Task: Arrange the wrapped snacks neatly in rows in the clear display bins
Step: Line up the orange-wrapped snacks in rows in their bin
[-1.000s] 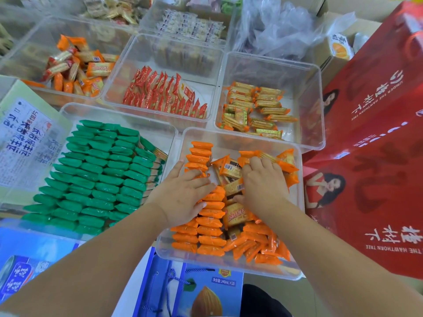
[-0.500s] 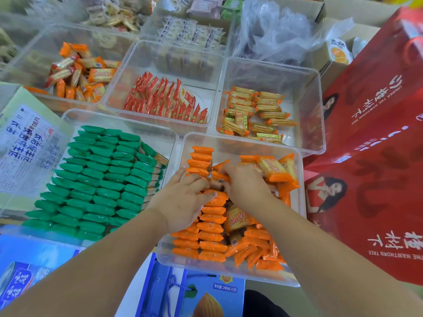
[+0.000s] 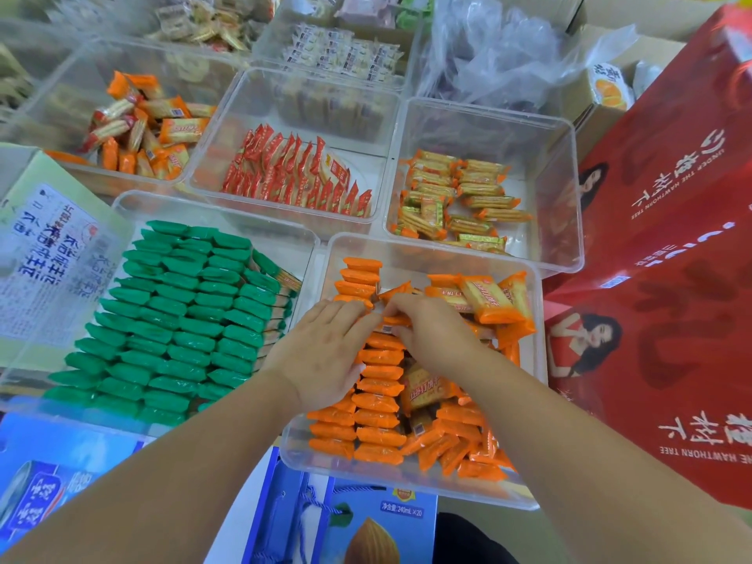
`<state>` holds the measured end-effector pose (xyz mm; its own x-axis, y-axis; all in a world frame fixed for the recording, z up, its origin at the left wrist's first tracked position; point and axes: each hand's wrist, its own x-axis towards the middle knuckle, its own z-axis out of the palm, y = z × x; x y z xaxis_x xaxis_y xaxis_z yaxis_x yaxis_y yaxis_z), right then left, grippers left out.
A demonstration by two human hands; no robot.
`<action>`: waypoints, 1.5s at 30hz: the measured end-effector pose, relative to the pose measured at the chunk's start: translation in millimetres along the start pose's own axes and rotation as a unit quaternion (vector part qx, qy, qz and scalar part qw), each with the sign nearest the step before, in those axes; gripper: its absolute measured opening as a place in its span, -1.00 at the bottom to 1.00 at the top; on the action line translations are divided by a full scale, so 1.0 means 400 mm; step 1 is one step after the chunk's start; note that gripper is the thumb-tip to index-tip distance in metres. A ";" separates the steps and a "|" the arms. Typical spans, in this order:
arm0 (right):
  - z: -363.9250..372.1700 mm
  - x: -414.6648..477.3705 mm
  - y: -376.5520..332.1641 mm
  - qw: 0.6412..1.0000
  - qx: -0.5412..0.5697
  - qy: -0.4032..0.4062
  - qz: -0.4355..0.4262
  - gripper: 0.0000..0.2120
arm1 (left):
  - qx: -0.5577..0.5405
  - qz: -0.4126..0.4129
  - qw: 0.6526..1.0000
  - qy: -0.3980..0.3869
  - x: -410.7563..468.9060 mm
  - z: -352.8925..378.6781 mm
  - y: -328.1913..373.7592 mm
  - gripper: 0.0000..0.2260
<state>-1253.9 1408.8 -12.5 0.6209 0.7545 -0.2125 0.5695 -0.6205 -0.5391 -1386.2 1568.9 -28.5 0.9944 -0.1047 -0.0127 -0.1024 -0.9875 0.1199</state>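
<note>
Two tidy columns of orange packets [image 3: 378, 400] fill the left half of the nearest clear bin [image 3: 431, 249]. Each one lies with its long axis left to right across my view, and the columns run away from me. On the bin's right side the loose packets [image 3: 488, 299] point every which way, a few propped up at a tilt near the far wall.

My left hand [image 3: 325, 356] lies palm down on the left column, fingers nearly straight and pointing away from me. It presses on the wrappers and holds none. My right hand [image 3: 437, 335] is angled in from the right, its fingers curled leftward until they almost meet the left fingertips. They close over a single packet [image 3: 384, 328] in the second column, though I cannot tell how firmly it is pinched.

Just to the left, a second bin [image 3: 203, 199] holds green packets [image 3: 183, 319] in rows.
</note>
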 end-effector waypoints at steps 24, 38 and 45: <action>-0.032 0.210 -0.046 0.866 -0.395 -0.305 -0.035 -0.75 | 0.035 0.039 0.998 -0.040 0.009 0.016 -0.011 -0.45; -0.080 0.161 -0.032 0.909 -0.327 -0.259 -0.011 -0.36 | 0.038 0.035 0.996 -0.069 0.011 0.014 -0.009 -0.46; -0.077 0.092 0.013 0.954 -0.282 -0.099 -0.025 -0.78 | 0.040 0.017 0.996 -0.074 0.011 0.009 -0.005 -0.47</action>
<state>-1211.5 1426.8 1.9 0.5040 0.7767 -0.3778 0.8294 -0.5573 -0.0393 -1381.8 1569.9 -32.3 0.9766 -0.1479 -0.1563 -0.1429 -0.9888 0.0426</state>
